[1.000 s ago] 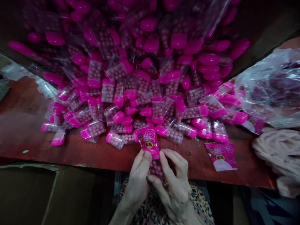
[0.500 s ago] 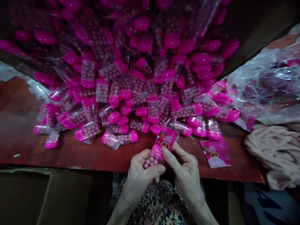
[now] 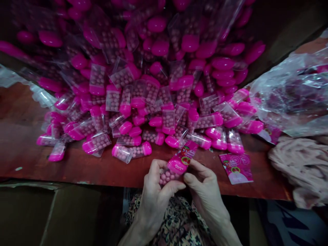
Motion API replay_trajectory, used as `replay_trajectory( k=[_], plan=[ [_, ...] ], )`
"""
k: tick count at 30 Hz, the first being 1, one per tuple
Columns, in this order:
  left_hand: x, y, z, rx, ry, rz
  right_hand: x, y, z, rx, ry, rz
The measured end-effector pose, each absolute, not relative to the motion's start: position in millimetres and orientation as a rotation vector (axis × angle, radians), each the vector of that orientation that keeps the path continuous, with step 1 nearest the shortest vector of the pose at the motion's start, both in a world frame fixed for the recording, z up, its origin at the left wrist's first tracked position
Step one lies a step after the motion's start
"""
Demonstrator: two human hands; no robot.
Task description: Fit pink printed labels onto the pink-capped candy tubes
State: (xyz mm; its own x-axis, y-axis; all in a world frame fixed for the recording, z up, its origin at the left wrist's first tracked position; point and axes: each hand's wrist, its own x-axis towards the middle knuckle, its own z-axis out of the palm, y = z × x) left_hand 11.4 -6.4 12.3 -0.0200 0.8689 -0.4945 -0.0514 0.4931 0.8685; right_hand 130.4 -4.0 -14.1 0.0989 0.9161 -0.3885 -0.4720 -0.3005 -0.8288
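Observation:
My left hand point(image 3: 160, 191) is closed around a clear candy container point(image 3: 167, 176) filled with small pink balls, its glossy pink cap tilted up to the right. A printed pink label point(image 3: 189, 152) sticks out past the cap. My right hand point(image 3: 206, 186) is at the cap's right side, fingers curled behind the label's lower edge. Its thumb is off the label's face, close to the fingers. How firmly those fingers grip is partly hidden. Another printed label point(image 3: 237, 168) lies flat on the table to the right.
A large heap of similar pink-capped containers point(image 3: 139, 99) spills from a dark box onto the red-brown table point(image 3: 84, 167). Crumpled clear plastic point(image 3: 294, 92) lies at the right, above a bunched beige cloth point(image 3: 299, 167). A cardboard box point(image 3: 74, 212) stands below the table's edge at the left.
My right thumb has slid down off the label and cap. The cap now shows more fully, and the label has tilted and shifted slightly right.

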Motion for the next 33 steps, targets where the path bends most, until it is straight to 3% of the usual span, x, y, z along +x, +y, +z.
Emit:
replay_trajectory(
  k=[10, 17, 28, 33],
  plan=[
    [4.4, -8.6, 17.5, 0.977, 1.38, 0.796, 127.5, -6.9, -11.5, -1.339, -0.543, 1.551],
    [11.1, -6.7, 15.3, 0.72, 1.273, 0.922, 124.8, -7.2, -10.7, -1.229, -0.609, 1.547],
    [19.1, -2.4, 16.6, 0.478, 1.146, 1.205, 108.1, -19.1, -7.3, -1.373, -1.201, 0.948],
    [18.7, -3.3, 13.2, 0.532, 1.148, 1.204, 112.4, -18.2, -7.6, -1.436, -1.166, 0.952]
  ],
)
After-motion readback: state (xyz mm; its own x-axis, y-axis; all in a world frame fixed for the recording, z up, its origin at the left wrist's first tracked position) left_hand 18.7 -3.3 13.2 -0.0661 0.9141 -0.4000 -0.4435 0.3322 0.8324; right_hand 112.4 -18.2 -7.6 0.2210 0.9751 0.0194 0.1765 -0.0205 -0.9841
